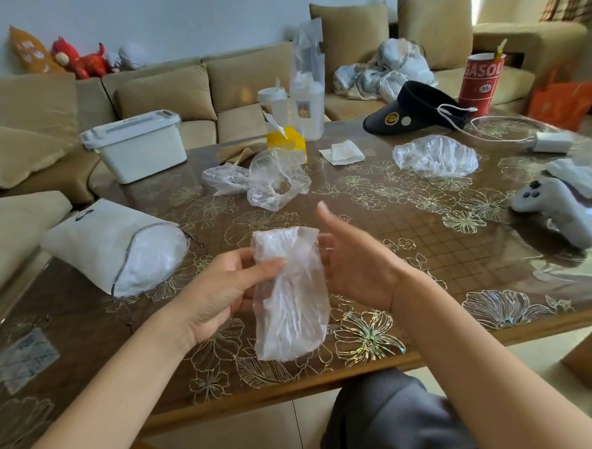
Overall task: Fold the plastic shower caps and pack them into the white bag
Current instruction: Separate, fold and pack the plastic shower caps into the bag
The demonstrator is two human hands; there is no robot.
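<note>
A folded clear plastic shower cap (289,299) hangs above the table's near edge. My left hand (226,286) pinches it near the top between thumb and fingers. My right hand (351,261) is just to its right, thumb raised, its fingers behind the cap's top edge. The white bag (115,245) lies on its side at the left, its mouth turned right with white plastic showing inside. Another shower cap (435,156) lies spread at the far right. Crumpled clear plastic (266,180) sits in the middle of the table.
The table (423,251) has a glossy flower-patterned cover. On it are a white lidded box (137,144), a yellow carton (287,143), bottles, a tissue (341,153), a black visor (417,110), a red can (480,81), a charger and a white controller (556,210). Sofas surround it.
</note>
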